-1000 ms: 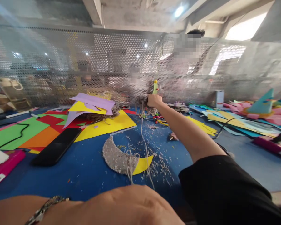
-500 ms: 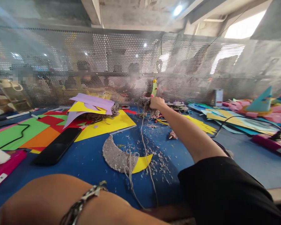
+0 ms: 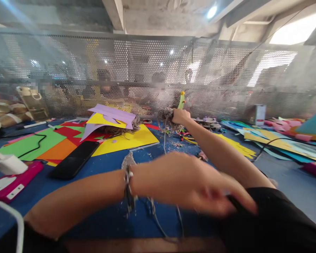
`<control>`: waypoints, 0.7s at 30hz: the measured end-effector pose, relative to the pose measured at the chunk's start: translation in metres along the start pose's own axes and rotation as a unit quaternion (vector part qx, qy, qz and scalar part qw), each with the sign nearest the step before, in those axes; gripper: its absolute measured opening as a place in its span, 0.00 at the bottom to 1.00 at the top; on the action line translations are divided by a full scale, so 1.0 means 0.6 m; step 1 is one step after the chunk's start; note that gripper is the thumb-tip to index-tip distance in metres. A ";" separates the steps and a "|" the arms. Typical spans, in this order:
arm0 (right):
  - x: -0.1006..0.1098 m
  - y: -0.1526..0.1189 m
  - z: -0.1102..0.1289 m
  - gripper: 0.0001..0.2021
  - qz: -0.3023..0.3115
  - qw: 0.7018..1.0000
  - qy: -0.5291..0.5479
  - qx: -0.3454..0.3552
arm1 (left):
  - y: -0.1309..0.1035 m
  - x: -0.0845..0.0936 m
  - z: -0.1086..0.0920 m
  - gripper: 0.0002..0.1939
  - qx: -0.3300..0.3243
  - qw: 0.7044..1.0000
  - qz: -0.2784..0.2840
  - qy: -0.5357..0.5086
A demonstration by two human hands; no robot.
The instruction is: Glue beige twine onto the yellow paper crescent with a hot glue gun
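My right hand (image 3: 181,116) clamps yarn (image 3: 165,115) to its left; likely light, soft, best held mid-bundle; whether my blurred left hand (image 3: 183,182) grips, I cannot tell.

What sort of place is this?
Likely a craft workspace: coloured paper sheets and a tangle of grey yarn are spread over a blue table, with a perforated screen behind.
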State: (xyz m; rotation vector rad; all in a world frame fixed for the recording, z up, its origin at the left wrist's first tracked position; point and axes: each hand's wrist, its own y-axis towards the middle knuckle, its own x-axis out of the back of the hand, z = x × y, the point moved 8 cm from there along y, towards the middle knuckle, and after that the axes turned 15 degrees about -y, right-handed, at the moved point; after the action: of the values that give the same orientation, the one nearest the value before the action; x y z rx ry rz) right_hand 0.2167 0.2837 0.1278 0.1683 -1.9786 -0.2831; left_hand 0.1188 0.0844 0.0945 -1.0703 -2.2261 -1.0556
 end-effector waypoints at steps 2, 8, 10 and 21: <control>0.020 -0.008 0.001 0.17 -0.029 1.000 0.003 -0.001 | 0.011 0.055 -0.023 0.07 0.083 0.988 -0.092 -0.095; 0.083 -0.040 0.015 0.19 -0.114 0.993 0.003 0.005 | 0.012 0.096 0.131 0.13 0.257 0.912 -0.195 -0.251; 0.100 -0.050 0.022 0.20 -0.135 0.991 0.003 0.013 | 0.011 0.082 0.161 0.14 0.284 0.892 -0.195 -0.291; 0.116 -0.038 0.036 0.20 -0.137 0.991 0.010 0.009 | 0.011 0.113 0.174 0.15 0.253 0.845 -0.321 -0.345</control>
State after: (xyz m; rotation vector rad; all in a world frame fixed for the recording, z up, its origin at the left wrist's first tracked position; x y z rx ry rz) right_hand 0.1684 0.2471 0.1739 0.4535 -1.9370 -0.4390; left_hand 0.0765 0.2005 0.0794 -0.4877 -3.3249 -0.1952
